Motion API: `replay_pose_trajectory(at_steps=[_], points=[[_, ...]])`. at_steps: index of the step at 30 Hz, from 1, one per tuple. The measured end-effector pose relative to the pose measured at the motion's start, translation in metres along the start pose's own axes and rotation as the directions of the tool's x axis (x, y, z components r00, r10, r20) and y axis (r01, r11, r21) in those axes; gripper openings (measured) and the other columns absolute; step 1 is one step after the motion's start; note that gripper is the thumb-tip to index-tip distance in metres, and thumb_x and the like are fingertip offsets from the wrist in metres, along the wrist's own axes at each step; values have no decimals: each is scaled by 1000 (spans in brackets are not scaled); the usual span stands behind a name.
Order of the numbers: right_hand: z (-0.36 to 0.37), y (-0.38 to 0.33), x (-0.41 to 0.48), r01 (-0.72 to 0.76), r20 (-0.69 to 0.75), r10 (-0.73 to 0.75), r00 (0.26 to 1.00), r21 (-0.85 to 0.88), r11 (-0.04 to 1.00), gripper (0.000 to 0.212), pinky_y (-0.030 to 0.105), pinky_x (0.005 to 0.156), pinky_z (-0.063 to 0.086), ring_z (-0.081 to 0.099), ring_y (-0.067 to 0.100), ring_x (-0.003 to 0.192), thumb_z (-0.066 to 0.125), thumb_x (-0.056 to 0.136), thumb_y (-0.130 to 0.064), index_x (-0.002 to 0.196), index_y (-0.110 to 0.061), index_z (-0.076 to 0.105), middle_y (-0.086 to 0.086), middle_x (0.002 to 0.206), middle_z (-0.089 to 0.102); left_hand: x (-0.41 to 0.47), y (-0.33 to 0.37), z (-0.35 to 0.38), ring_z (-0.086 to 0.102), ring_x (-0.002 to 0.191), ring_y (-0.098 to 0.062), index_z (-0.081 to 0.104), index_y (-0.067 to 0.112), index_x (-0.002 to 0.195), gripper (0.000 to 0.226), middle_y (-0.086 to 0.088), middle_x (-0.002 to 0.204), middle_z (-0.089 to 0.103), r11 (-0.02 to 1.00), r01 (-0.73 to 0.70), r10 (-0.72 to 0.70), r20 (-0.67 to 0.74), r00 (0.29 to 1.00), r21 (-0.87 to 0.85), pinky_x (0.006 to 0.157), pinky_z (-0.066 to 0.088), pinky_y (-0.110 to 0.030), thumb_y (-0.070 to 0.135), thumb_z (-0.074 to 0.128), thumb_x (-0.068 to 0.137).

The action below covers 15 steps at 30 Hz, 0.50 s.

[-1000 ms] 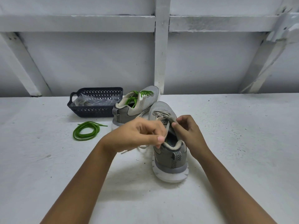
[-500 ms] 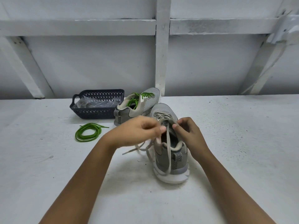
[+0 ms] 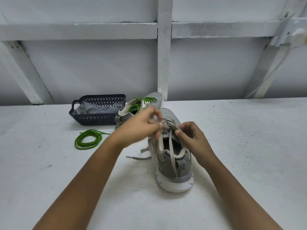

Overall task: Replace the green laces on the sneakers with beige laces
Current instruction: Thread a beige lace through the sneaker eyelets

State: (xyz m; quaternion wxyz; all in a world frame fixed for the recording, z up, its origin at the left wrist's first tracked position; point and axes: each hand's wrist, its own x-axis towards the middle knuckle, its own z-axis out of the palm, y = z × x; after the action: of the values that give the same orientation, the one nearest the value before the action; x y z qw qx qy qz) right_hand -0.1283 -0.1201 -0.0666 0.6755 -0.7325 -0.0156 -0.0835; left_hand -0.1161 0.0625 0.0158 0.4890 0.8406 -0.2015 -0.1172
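Note:
A grey sneaker (image 3: 174,165) stands heel toward me on the white table, threaded with a beige lace (image 3: 171,155) whose ends hang over the heel and trail left. My left hand (image 3: 141,127) pinches the lace at the upper eyelets; it is blurred. My right hand (image 3: 191,136) pinches the lace on the shoe's right side by the tongue. Behind it a second grey sneaker (image 3: 149,102) still carries a green lace (image 3: 141,103). A loose green lace (image 3: 88,140) lies coiled on the table to the left.
A dark plastic basket (image 3: 98,120) holding clear plastic bags sits at the back left beside the second sneaker. A white wall with beams rises right behind the table (image 3: 249,146).
My left hand has risen and moved forward over the eyelets, pulling the beige lace. The lace ends now hang over the heel and to the left. My right hand stays at the tongue.

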Motion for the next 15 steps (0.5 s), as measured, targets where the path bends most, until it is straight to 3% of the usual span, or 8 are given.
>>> replay_pose_trajectory(at_steps=[3, 6, 8, 10, 12, 15], points=[[-3, -11, 3, 32, -1, -33, 999, -111, 993, 4, 16, 74, 46, 59, 5, 83, 61, 90, -20, 90, -17, 59, 4, 92, 64, 9, 15, -18, 58, 49, -11, 55, 8, 89, 14, 1, 55, 60, 894, -21, 0, -47, 999, -447, 53, 52, -22, 0, 45, 95], [-1, -39, 4, 173, -18, -180, 983, -206, 963, 12, 5, 67, 40, 55, -10, 74, 57, 92, -27, 84, -19, 61, -6, 83, 64, 15, 30, -36, 68, 61, -14, 61, 2, 96, 18, -6, 75, 71, 767, 33, -21, 26, 999, -641, 61, 58, -25, 6, 44, 91], [3, -62, 6, 233, 25, -233, 972, -200, 952, 19, 7, 67, 42, 56, -7, 74, 54, 92, -33, 79, -23, 64, -10, 78, 64, 17, 36, -43, 71, 75, -17, 62, 2, 103, 29, -10, 91, 73, 762, 57, 5, 94, 996, -645, 72, 58, -28, 15, 48, 82], [6, -80, 9, 259, 95, -243, 965, -231, 938, 25, 16, 69, 43, 56, -1, 72, 51, 91, -40, 79, -24, 67, -7, 72, 64, 18, 38, -49, 71, 87, -21, 64, 3, 104, 36, -12, 99, 72, 827, 40, 39, 128, 991, -561, 81, 56, -32, 22, 49, 77], [9, -91, 12, 244, 175, -202, 964, -271, 931, 30, 22, 68, 44, 56, 2, 68, 51, 89, -45, 80, -22, 68, -2, 68, 62, 16, 37, -52, 69, 93, -23, 67, 5, 104, 38, -12, 100, 72, 892, -6, 77, 140, 987, -451, 84, 56, -31, 26, 49, 77], [15, -98, 13, 177, 309, -81, 948, -297, 938, 32, 19, 67, 44, 55, -2, 62, 50, 87, -50, 78, -27, 70, -12, 62, 59, 15, 31, -54, 68, 96, -23, 67, 5, 104, 38, -12, 102, 72, 905, -28, 92, 131, 987, -425, 84, 55, -31, 28, 48, 80]])
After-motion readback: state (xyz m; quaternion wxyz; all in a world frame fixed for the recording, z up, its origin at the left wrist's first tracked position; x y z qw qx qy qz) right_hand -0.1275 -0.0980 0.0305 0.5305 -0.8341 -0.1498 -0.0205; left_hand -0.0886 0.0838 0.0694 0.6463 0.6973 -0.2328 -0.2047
